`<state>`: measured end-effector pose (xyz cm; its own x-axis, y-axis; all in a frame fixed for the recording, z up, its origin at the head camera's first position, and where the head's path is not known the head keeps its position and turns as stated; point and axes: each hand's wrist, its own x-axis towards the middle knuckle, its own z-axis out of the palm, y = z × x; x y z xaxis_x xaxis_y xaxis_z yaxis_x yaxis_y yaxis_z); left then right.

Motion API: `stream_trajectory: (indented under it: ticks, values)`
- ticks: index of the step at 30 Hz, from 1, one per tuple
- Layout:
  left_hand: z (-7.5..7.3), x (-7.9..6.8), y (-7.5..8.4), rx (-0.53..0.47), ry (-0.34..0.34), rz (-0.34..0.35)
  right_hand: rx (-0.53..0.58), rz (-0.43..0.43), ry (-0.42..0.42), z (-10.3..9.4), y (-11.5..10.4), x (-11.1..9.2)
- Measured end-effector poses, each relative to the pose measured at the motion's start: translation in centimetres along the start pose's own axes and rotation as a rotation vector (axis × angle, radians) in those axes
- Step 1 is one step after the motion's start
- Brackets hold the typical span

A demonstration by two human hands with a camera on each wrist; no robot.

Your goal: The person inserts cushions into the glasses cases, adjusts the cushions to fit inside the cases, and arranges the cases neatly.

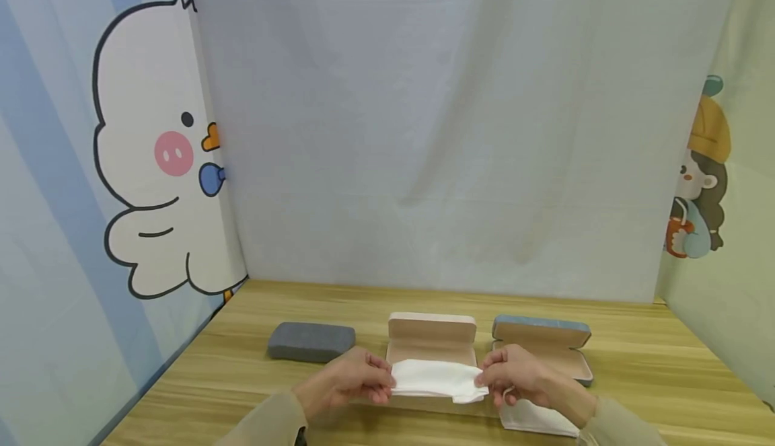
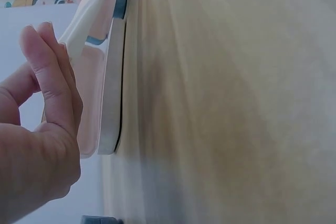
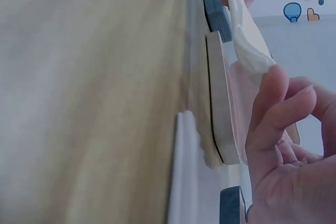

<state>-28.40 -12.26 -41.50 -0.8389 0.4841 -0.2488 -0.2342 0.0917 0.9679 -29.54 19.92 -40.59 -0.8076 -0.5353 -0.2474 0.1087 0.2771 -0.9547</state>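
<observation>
A folded white cloth [image 1: 437, 377] is stretched level between my two hands. My left hand [image 1: 356, 379] pinches its left end between thumb and fingers, and my right hand [image 1: 522, 373] pinches the right end. Just below and behind the cloth lies a cream glasses case [image 1: 432, 330], its lid raised and its pale pink lining showing. The cloth hides much of the case's lower half in the head view. In the right wrist view the cloth [image 3: 245, 40] hangs above the case [image 3: 222, 103], clear of the table.
To the left sits a closed grey glasses case [image 1: 311, 342]. An open blue glasses case [image 1: 541, 328] stands at the right, partly behind my right hand. Another folded white cloth [image 1: 537, 420] lies on the wooden table [image 1: 654, 379] under my right wrist. A grey curtain [image 1: 436, 130] hangs behind.
</observation>
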Motion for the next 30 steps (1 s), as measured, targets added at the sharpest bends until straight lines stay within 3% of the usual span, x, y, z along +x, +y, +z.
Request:
stream_trajectory:
  ticks: [10, 23, 30]
  values:
    - [-1.4, 2.1, 1.2, 0.035, 0.03, -0.037, -0.026, 0.015, 0.086, -1.2, -1.0, 2.2]
    - [-2.3, 4.3, 0.9, 0.064, 0.101, -0.007, -0.038, 0.049, 0.2, -0.9, -0.9, 3.9]
    - [-2.0, 4.6, 0.6, 0.166, 0.143, -0.001, -0.056, 0.049, 0.242, -0.5, -0.5, 4.3]
